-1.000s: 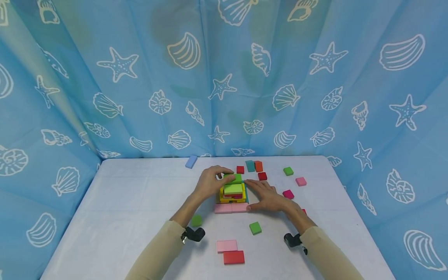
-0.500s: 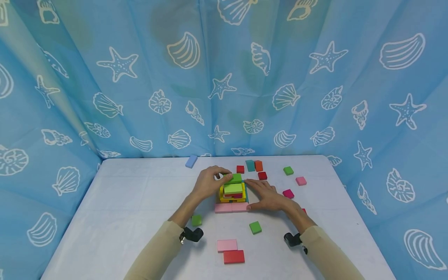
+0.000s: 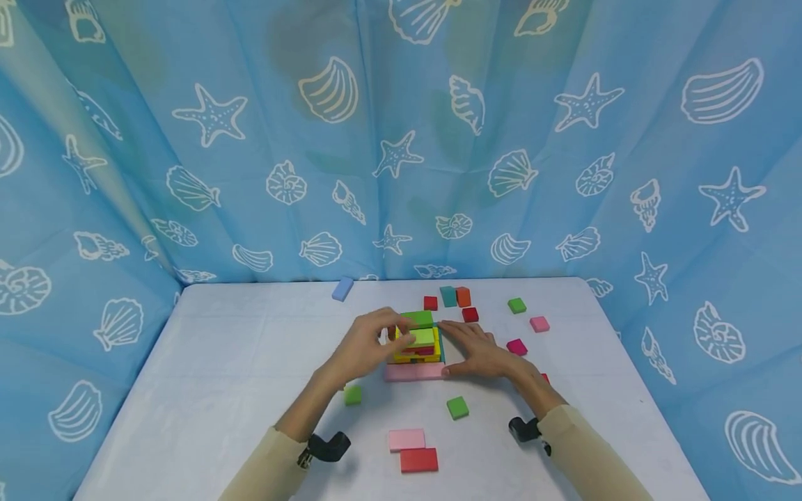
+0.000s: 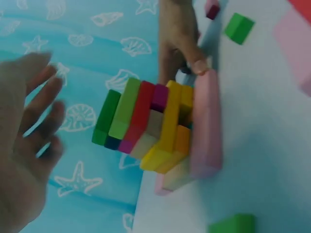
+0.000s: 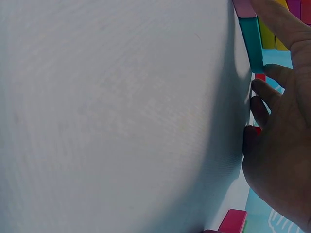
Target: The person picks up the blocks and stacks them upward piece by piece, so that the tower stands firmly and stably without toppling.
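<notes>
A layered stack of coloured blocks stands on the table, with a pink base layer [image 3: 401, 374], yellow blocks [image 4: 167, 131], a red block [image 4: 140, 109] and green blocks [image 3: 416, 319] on top. My left hand [image 3: 371, 342] hovers at the stack's left side, its fingers loosely bent and holding nothing. In the left wrist view a gap separates it from the blocks. My right hand [image 3: 479, 351] lies at the right side of the stack. Its thumb touches the pink base's end, and a fingertip reaches the teal block [image 5: 251, 43]; its fingers are fairly straight.
Near the front lie a pink block [image 3: 406, 440] and a red block [image 3: 418, 460]. Green blocks [image 3: 457, 408] lie nearer the stack. Several loose blocks, including a teal one [image 3: 447, 296] and an orange one [image 3: 463, 297], lie behind and right. A blue block [image 3: 342, 289] is at the back edge.
My left hand has let go of the upper green block and drawn back toward the front left. That block stays on the stack. My right hand keeps its place.
</notes>
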`<state>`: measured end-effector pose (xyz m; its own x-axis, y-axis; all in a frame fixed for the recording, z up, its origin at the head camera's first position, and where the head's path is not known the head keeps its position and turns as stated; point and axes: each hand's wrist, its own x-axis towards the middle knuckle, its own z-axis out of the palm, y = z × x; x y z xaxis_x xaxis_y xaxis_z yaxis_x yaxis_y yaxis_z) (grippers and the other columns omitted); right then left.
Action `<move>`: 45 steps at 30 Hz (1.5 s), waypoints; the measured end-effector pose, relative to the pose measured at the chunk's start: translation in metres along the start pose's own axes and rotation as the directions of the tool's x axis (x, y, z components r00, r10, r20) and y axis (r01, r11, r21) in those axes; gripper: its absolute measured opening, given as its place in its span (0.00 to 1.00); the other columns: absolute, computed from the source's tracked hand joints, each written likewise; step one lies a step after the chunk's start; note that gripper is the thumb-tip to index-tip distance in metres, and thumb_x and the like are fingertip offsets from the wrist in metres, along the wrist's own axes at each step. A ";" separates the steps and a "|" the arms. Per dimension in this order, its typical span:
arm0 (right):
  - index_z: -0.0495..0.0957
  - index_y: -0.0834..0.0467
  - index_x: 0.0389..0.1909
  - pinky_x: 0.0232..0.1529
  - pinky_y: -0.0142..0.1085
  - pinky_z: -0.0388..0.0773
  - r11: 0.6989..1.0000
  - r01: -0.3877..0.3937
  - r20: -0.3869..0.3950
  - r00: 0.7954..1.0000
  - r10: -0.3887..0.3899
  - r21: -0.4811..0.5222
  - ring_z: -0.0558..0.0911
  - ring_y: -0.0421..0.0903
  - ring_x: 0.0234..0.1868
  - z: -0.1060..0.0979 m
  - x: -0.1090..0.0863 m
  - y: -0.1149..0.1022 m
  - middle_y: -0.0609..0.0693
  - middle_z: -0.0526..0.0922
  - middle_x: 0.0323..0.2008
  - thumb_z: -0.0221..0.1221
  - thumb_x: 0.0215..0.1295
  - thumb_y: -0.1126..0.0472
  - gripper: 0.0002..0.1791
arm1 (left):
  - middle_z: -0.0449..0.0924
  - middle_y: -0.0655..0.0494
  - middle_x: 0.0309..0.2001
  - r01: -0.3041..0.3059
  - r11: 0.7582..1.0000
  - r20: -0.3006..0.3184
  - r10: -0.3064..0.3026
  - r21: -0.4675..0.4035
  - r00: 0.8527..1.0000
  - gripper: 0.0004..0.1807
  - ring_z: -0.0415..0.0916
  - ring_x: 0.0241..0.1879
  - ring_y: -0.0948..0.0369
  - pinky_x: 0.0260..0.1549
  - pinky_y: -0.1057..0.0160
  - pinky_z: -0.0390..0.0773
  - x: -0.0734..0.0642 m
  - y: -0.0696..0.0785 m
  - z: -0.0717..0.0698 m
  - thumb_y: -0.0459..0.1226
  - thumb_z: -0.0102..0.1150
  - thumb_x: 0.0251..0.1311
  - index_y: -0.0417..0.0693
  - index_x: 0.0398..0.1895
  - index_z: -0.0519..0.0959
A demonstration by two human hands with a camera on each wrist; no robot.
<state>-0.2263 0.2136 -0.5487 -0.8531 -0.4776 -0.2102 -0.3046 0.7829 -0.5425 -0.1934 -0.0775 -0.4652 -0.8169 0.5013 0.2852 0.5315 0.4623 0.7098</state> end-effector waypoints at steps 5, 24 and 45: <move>0.50 0.37 0.80 0.68 0.73 0.43 1.000 0.003 0.006 1.000 -0.003 0.000 0.48 0.58 0.79 0.001 0.000 -0.002 0.48 0.52 0.79 0.73 0.47 0.35 0.60 | 0.84 0.68 0.43 0.060 0.998 0.356 -0.048 -0.022 0.933 0.19 0.76 0.37 0.67 0.39 0.61 0.80 -0.031 -0.001 0.008 0.50 0.71 0.59 0.62 0.54 0.84; 0.50 0.37 0.80 0.68 0.73 0.44 1.000 -0.006 0.002 1.000 0.006 -0.004 0.48 0.59 0.79 -0.001 -0.001 -0.002 0.48 0.52 0.80 0.73 0.48 0.35 0.60 | 0.75 0.73 0.52 -0.064 0.988 0.609 -0.035 0.140 0.793 0.17 0.70 0.53 0.71 0.56 0.65 0.75 -0.071 -0.022 0.042 0.52 0.72 0.56 0.71 0.50 0.83; 0.51 0.38 0.80 0.68 0.73 0.42 1.000 -0.010 0.007 1.000 0.010 -0.001 0.47 0.61 0.79 -0.003 -0.003 -0.005 0.49 0.52 0.80 0.73 0.48 0.37 0.60 | 0.78 0.76 0.45 -0.049 0.999 0.611 0.040 -0.002 0.790 0.12 0.73 0.44 0.75 0.50 0.72 0.75 -0.068 -0.015 0.051 0.44 0.68 0.64 0.66 0.50 0.83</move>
<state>-0.2233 0.2122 -0.5423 -0.8532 -0.4722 -0.2214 -0.2963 0.7883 -0.5392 -0.1348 -0.0815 -0.5278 -0.4877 0.8617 -0.1401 0.5700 0.4358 0.6966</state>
